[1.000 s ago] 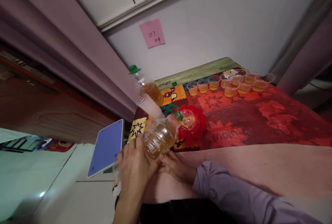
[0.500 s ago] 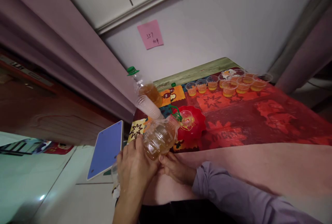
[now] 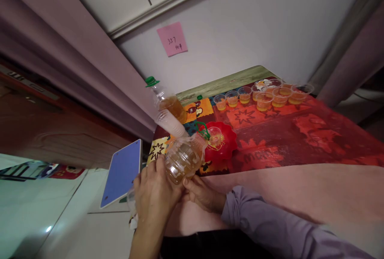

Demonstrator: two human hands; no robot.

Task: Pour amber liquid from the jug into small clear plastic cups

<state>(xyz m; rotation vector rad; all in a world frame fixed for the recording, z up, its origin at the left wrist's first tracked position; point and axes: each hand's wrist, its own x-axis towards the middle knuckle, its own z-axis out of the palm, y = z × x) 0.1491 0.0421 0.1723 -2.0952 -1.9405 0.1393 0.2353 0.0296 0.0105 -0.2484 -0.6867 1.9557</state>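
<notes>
Clear ridged plastic bottle of yellow drink [image 3: 182,160], tipped right, neck over red wavy-edged dish [image 3: 229,149], near left of red patterned table [image 3: 270,147]. Small clear plastic cup [image 3: 215,134] by bottle mouth. Bare left hand [image 3: 156,189]: fingers curled around bottle's left side. Bare right hand [image 3: 202,195]: thumb on bottle's bottom, fingers bent, holding underneath, partly hidden.

Pale wall [image 3: 240,31], mauve curtain [image 3: 87,47], tiled floor [image 3: 93,233]

Table [image 3: 228,78]: patterned cloth [image 3: 276,139], greenish strip behind
Back right: clear cups [image 3: 264,102] holding yellowish liquid
Back left: green-capped bottle [image 3: 171,105], small green cap [image 3: 199,97]
Front: red scalloped plate [image 3: 229,136]
</notes>
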